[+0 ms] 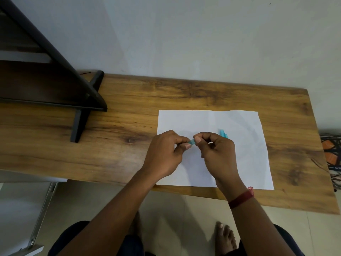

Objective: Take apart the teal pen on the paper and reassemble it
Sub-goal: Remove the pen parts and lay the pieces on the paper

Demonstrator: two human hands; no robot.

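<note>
Two hands met over the white paper (243, 154) in the head view, fingers curled and thumbs nearly tip to tip. The left hand (166, 154) pinched one end of the teal pen (192, 141) between thumb and forefinger. The right hand (215, 156) pinched it from the other side. Only a short teal stretch showed in the narrow gap between the two thumbs, and it was held up off the sheet.

Beyond the right hand's knuckles, on its far side, a second teal piece (222, 133) stuck out. Whether it was the same pen running on under the curled fingers or a loose part lying on the paper could not be told. The right hand covered whatever joined them, and the piece itself was blurred. How much of the pen each hand enclosed was hidden by the fingers.

A red band (241, 197) sat on the right wrist. The paper lay under both hands on the wooden table (129, 111). To the far left of the left hand stood a dark frame (81, 124), with its upper part cut off by the picture's edge.
</note>
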